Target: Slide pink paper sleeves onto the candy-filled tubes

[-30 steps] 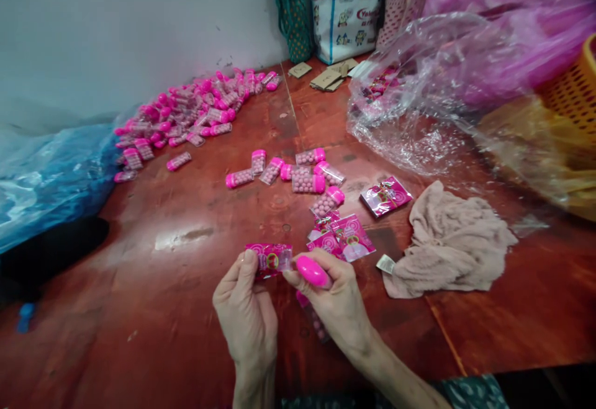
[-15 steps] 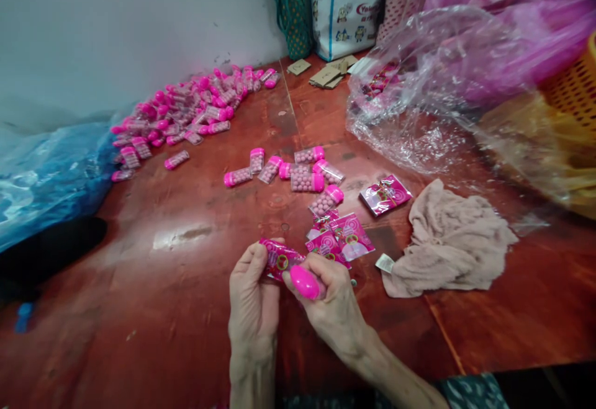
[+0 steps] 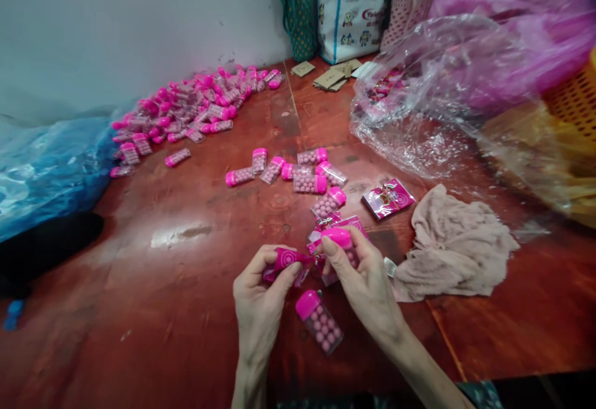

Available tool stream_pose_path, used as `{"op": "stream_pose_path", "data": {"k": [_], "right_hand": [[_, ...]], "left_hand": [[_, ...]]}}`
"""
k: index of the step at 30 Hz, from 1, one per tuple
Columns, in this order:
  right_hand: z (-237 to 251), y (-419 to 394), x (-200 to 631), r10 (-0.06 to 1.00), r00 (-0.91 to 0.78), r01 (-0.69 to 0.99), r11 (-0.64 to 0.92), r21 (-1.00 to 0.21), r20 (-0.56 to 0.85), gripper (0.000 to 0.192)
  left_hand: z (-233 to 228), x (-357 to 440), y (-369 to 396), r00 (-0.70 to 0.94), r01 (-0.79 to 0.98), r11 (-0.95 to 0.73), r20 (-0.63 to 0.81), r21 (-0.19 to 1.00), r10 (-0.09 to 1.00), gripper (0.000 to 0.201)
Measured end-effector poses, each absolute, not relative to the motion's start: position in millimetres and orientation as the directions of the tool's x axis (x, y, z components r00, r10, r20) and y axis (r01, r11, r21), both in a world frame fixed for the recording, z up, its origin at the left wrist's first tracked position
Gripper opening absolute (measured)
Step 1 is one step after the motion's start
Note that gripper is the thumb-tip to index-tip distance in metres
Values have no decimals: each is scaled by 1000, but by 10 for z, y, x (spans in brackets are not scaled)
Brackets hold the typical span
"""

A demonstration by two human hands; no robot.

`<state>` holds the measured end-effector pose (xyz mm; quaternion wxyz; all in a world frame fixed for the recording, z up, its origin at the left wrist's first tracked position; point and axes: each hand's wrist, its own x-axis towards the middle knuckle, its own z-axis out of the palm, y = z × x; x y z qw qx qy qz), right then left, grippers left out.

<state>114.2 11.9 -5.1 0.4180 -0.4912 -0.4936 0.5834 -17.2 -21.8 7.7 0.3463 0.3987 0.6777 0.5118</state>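
R hand [image 3: 365,282] + capped bottle [image 3: 336,237] shifted up/right vs. 0.5 s ago

Head view: loose bottle [image 3: 320,323], hidden under R hand before, now shows low ctr, on its side, pink balls inside. L hand [image 3: 259,297], ctr of frame, has its grip closed w/ thumb + fingers pinching a pink packet [image 3: 286,259], now bunched up. R hand's grip is clamped round the capped bottle, just right of the packet; can't tell if its fingers also touch the packet's end. Flat packets [image 3: 322,224] lie partly behind R hand. Bottle group [image 3: 310,181] ctr, lying on red tabletop [image 3: 195,316]; bottle pile [image 3: 181,108] upper L by the wall [image 3: 116,18]. Packet stack [image 3: 389,198] R of ctr, nr crumpled cloth [image 3: 456,244]. Clear plastic [image 3: 419,123] upper R.
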Motion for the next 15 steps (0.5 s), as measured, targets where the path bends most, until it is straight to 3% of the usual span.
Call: {"op": "stream_pose_path", "data": {"k": [4, 8, 10, 13, 15], "right_hand": [[14, 174, 1207, 941, -324, 27, -94, -995, -98, 16], [11, 150, 1163, 890, -429, -61, -200, -978, -155, 13], [-10, 127, 1118, 891, -408, -147, -278, -949, -198, 18], [-38, 99, 1055, 895, -372, -286, -364, -886, -247, 22], [-54, 87, 1028, 899, -350, -322, -378, -868, -262, 22]], "left_hand": [[114, -169, -217, -329, 302, 95, 10, 948, 944, 8], [129, -190, -197, -271, 303, 34, 52, 952, 961, 8], [137, -173, -185, -303, 194, 30, 30, 981, 953, 12], [126, -130, -188, -384, -110, 6, -48, 994, 922, 46], [87, -120, -216, -336, -283, 39, -137, 958, 932, 56]]}}
